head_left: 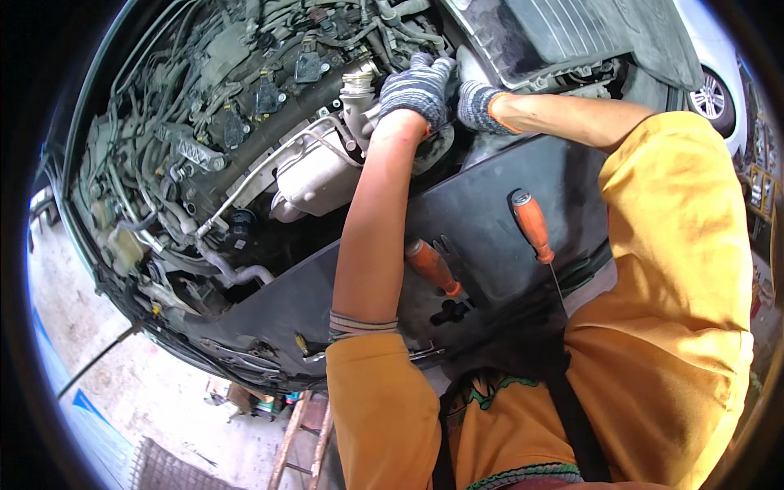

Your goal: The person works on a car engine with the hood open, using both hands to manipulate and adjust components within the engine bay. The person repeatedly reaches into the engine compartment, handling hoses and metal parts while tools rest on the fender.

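Note:
My left hand (415,91), in a grey-and-white knit glove, reaches into the engine bay beside a brass-coloured metal neck (357,85). Its fingers are bent and pressed together around something hidden beneath them. Close by on the right, my right hand (480,108) wears a matching glove with an orange cuff. That hand is low beside the black air filter housing (543,41), and its fingers are out of sight. Below the left wrist sits a silvery heat shield (318,178).
On the dark front cover (490,192) lie two orange-handled screwdrivers, one at the right (532,226) and one in the middle (433,268). A ratchet (312,357) rests near the bumper edge. A wooden ladder (287,441) stands below; a white car (712,82) is at far right.

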Demonstrator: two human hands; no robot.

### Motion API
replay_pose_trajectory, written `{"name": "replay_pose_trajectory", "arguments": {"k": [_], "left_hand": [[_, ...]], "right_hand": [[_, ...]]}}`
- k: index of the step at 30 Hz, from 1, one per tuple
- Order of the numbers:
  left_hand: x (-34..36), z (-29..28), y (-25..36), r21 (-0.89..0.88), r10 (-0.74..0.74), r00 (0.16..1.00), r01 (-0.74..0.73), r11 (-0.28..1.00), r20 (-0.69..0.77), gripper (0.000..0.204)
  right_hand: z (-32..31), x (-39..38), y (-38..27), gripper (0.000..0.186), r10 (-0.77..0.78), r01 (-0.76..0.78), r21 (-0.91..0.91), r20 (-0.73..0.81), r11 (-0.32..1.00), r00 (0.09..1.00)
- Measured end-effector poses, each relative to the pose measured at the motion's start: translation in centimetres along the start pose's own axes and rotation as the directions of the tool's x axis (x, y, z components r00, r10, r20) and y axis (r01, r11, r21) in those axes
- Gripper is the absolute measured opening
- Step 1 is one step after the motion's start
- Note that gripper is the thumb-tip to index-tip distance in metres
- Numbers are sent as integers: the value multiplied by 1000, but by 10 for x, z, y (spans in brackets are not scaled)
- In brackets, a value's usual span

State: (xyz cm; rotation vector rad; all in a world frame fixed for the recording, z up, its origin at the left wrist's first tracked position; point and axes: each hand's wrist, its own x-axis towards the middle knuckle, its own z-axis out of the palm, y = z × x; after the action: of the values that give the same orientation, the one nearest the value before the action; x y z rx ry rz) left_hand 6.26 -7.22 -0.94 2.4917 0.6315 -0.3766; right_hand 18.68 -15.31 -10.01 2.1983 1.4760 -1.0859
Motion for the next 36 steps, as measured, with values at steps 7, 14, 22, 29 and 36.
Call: {"name": "replay_pose_trajectory", "arguments": {"k": [7, 14, 22, 29, 36], "left_hand": [[-30, -10, -34, -459, -34, 919, -164, 873, -392, 40], [-160, 0, -65, -464, -341, 781, 74, 883, -524, 26], [-200, 29, -51, -305, -450, 654, 330, 893, -608, 16], [-200, 29, -61, -225, -397, 670, 332, 916, -627, 16], [-202, 25, -62, -198, -308, 666, 237, 951, -680, 14]], "right_hand": [[6, -11, 31, 33, -53, 100, -331, 148, 938, 988], [36, 37, 32, 66, 379, -168, 738, -127, 653, 917], [25, 41, 13, 71, 490, 25, 955, 129, -295, 862], [-9, -23, 1, 46, -39, 34, 83, 55, 996, 998], [-10, -40, 11, 17, -371, 375, -235, 62, 897, 926]]}}
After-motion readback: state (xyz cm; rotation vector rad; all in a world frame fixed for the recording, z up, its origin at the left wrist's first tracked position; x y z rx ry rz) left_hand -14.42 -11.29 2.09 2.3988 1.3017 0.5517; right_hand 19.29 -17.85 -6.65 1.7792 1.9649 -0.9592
